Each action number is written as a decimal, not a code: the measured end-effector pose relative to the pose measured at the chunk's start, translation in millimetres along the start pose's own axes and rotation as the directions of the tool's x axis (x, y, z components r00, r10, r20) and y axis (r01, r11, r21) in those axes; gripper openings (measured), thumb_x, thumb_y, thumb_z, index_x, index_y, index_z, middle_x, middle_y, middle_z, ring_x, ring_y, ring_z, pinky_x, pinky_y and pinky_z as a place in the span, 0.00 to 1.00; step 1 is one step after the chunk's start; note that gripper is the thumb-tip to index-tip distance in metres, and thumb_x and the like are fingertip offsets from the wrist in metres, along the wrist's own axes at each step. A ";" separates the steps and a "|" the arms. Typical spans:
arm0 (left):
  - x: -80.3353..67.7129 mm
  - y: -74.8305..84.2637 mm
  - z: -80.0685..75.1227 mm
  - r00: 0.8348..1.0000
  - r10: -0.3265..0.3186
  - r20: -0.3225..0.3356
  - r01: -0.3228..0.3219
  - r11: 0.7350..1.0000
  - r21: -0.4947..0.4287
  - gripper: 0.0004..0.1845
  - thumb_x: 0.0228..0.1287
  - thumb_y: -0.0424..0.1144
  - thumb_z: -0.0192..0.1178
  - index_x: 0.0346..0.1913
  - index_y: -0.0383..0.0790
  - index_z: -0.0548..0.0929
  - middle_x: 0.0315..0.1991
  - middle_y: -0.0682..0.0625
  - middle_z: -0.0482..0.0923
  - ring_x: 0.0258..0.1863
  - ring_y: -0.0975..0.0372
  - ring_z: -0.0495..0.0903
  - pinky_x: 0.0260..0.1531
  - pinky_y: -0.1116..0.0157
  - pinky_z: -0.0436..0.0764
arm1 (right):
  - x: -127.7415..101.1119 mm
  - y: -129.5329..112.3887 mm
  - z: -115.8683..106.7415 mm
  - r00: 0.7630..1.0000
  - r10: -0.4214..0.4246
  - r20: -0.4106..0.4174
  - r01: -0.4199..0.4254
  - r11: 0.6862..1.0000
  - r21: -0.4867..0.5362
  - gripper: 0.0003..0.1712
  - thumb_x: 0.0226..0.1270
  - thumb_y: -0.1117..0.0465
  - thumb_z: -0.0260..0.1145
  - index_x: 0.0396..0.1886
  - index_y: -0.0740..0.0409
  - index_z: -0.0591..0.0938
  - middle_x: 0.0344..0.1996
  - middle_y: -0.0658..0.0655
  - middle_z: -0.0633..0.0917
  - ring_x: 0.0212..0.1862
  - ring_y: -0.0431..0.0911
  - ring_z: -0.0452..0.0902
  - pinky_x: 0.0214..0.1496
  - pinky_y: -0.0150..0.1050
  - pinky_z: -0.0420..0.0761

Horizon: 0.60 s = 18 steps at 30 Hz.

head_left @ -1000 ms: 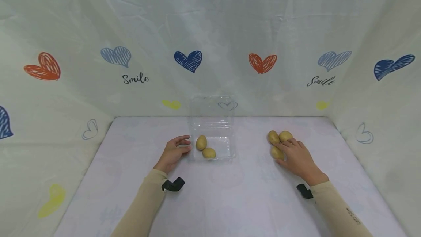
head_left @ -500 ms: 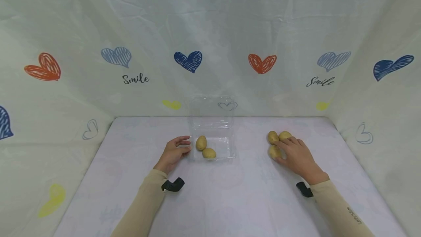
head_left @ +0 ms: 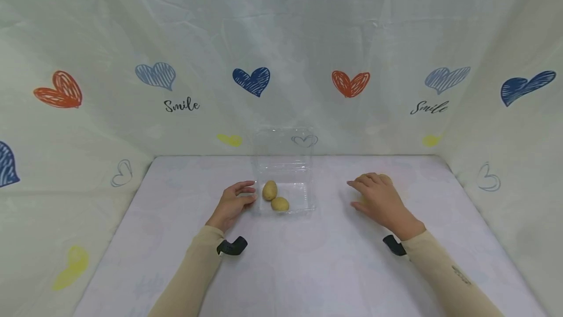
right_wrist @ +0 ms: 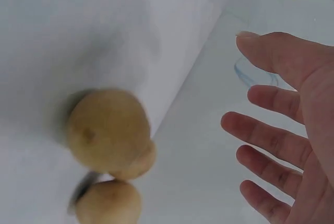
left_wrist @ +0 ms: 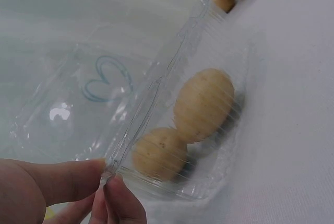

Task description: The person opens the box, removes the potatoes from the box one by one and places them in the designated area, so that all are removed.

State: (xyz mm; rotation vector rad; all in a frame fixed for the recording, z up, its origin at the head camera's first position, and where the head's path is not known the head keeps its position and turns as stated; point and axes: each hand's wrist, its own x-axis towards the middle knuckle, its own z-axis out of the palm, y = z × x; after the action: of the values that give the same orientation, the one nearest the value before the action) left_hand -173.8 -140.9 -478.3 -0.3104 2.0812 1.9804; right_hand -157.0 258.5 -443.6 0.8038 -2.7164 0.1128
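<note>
My left hand (head_left: 232,202) pinches the left rim of a clear plastic clamshell box (head_left: 299,194) between thumb and fingers, as the left wrist view shows. The box's lid (head_left: 283,146) stands raised at the back. Inside lie two potatoes, one (head_left: 270,190) near the left wall and another (head_left: 280,204) near the front. To the right, my right hand (head_left: 380,200) hovers over three more potatoes and hides most of them in the head view. In the right wrist view its fingers are spread and apart from the potatoes, the nearest being a large round potato (right_wrist: 108,131).
A white cloth (head_left: 308,268) covers the table. Behind it and at both sides hangs a pale sheet (head_left: 299,38) printed with hearts and "Smile". Black wrist devices show under the left cuff (head_left: 232,246) and the right cuff (head_left: 394,245).
The nearest right-hand potato shifted slightly left under my right hand. That hand has since come off it and moved left, over the group. My left hand and the box stay put.
</note>
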 end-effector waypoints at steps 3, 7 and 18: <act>-0.5 0.5 -0.1 1.000 -0.001 -0.001 0.001 1.000 0.006 0.25 0.71 0.21 0.62 0.70 0.30 0.77 0.58 0.36 0.79 0.43 0.62 0.81 0.43 0.70 0.82 | 9.0 -9.1 0.8 1.000 -0.015 0.018 0.015 1.000 0.000 0.31 0.54 0.55 0.86 0.57 0.59 0.88 0.50 0.60 0.88 0.56 0.59 0.80 0.59 0.58 0.79; -0.5 0.9 -0.2 1.000 -0.006 -0.004 0.006 1.000 0.012 0.26 0.71 0.21 0.62 0.70 0.31 0.77 0.58 0.36 0.79 0.43 0.62 0.80 0.46 0.68 0.82 | 21.7 -21.9 3.7 0.998 -0.043 0.038 0.042 0.999 0.010 0.31 0.56 0.53 0.85 0.58 0.58 0.87 0.52 0.59 0.88 0.58 0.58 0.80 0.61 0.57 0.80; -1.5 1.4 0.9 1.000 -0.003 0.004 0.003 1.000 -0.003 0.26 0.70 0.20 0.62 0.70 0.28 0.76 0.60 0.33 0.78 0.42 0.64 0.80 0.42 0.71 0.82 | 58.5 -56.1 9.4 0.982 -0.175 0.076 0.168 0.982 0.091 0.29 0.63 0.53 0.82 0.61 0.55 0.86 0.54 0.54 0.87 0.61 0.54 0.80 0.68 0.52 0.78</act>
State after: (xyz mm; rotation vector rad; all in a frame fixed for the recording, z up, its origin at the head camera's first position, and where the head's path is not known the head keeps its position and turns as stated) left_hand -172.8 -140.0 -476.5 -0.3092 2.0743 1.9812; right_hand -175.7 179.6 -435.0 1.0865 -2.7201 0.1595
